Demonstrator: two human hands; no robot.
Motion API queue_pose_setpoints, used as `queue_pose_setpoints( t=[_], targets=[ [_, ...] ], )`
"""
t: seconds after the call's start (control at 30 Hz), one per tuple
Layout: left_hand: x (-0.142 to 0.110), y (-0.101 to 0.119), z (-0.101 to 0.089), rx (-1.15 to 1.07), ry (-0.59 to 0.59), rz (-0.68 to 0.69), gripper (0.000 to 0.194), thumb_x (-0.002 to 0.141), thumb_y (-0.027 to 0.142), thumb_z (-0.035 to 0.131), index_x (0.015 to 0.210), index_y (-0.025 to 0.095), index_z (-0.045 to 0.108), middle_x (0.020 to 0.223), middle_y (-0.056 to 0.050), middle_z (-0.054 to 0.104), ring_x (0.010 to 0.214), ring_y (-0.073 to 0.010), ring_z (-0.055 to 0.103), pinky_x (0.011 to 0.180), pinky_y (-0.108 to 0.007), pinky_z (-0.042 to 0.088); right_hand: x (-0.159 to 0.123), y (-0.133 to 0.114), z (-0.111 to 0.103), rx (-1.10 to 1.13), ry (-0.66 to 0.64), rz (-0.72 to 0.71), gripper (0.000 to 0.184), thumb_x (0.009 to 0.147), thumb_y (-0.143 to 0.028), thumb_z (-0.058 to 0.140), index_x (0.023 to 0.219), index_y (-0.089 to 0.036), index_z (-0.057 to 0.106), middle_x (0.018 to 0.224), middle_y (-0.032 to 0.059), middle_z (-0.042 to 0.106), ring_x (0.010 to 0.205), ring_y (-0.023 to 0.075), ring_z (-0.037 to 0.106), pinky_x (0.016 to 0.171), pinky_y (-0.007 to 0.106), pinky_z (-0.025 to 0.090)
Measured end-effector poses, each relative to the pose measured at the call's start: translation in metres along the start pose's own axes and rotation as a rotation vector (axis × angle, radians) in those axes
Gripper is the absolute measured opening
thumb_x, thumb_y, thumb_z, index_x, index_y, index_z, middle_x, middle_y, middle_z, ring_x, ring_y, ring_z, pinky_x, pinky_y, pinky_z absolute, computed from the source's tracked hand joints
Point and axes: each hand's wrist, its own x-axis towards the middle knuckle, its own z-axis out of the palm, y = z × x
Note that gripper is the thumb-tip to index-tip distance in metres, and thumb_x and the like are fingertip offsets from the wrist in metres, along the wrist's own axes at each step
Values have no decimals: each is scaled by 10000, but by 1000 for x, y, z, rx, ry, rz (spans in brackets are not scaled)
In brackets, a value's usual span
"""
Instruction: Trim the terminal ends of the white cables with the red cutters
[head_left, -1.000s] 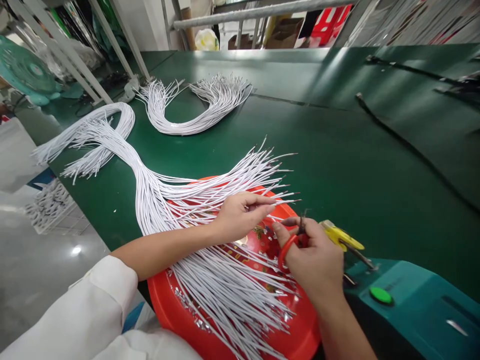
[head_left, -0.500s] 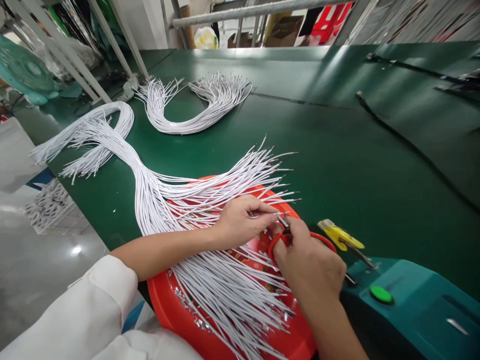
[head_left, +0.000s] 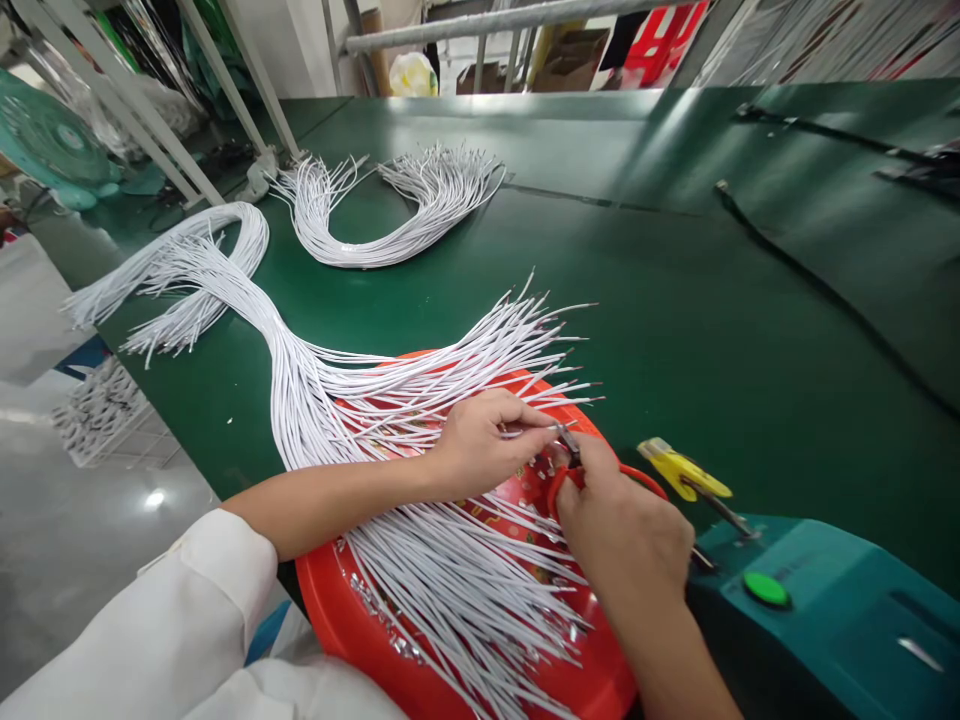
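My left hand (head_left: 487, 440) pinches one white wire near its end, thumb and forefinger closed on it. Red-handled pliers (head_left: 571, 448) are in my right hand (head_left: 626, 520), their short metal jaws right at the left fingertips, around the wire's tip. The exact contact is too small to make out. Beneath both hands a big bundle of white wires (head_left: 457, 580) fans out over a red plastic tray (head_left: 330, 600). Small shiny metal bits (head_left: 390, 635) lie in the tray. Another part of the bundle (head_left: 480, 360) spreads beyond the left hand, with darker tips.
Two more white wire bundles (head_left: 360, 252) (head_left: 251, 240) lie curved on the green table (head_left: 637, 290). On the right stands a teal machine (head_left: 840, 600) with a green button and a yellow-handled tool (head_left: 682, 470) beside it. A black cable (head_left: 825, 290) crosses the table.
The pliers' jaws and red handles have come closer together at the wire's tip. My left hand stays almost still, and the bundles have not moved.
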Motion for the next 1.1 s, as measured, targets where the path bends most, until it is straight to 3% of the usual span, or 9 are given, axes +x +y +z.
queue_pose_setpoints(
  t=[0.4,0.6,0.7,0.83,1.0,1.1],
  targets=[
    [0,0,0,39,22,51,83,757,194,631,749,146,698,732,-42,675,707,-116,597,693,-248,484,1,3,3,116,-15,53,288,809,-264,448,976,-217,678,402,-11,433,346,136,338,426,252,175],
    [2,-1,0,57,45,16,96,758,205,630,786,152,706,732,-37,678,686,-114,593,666,-245,486,9,3,-3,622,-56,277,357,754,-490,565,937,-194,644,549,1,589,455,155,531,471,260,376],
    [2,-3,0,68,18,6,114,771,239,628,804,164,708,747,-35,679,693,-113,594,664,-242,487,11,2,-5,893,18,375,366,716,-476,632,936,-184,611,699,28,651,578,170,608,565,290,467],
    [0,-5,2,63,-87,10,121,782,244,621,818,174,713,730,-24,672,662,-103,580,625,-222,472,11,-3,-7,1201,162,408,308,703,-325,691,947,-177,574,850,65,672,762,194,655,716,334,505],
    [0,-6,1,45,-125,-5,209,774,299,638,906,150,699,813,-53,696,710,-118,615,640,-223,485,13,-5,-15,1187,290,518,226,641,-272,744,774,-175,589,662,3,601,572,134,574,581,277,472],
    [7,-5,-9,212,-171,132,217,793,291,614,939,148,687,836,-66,699,736,-143,624,676,-251,495,16,-4,-18,1249,373,646,271,604,-259,765,758,-179,557,663,7,611,583,143,589,599,288,472]
  ],
)
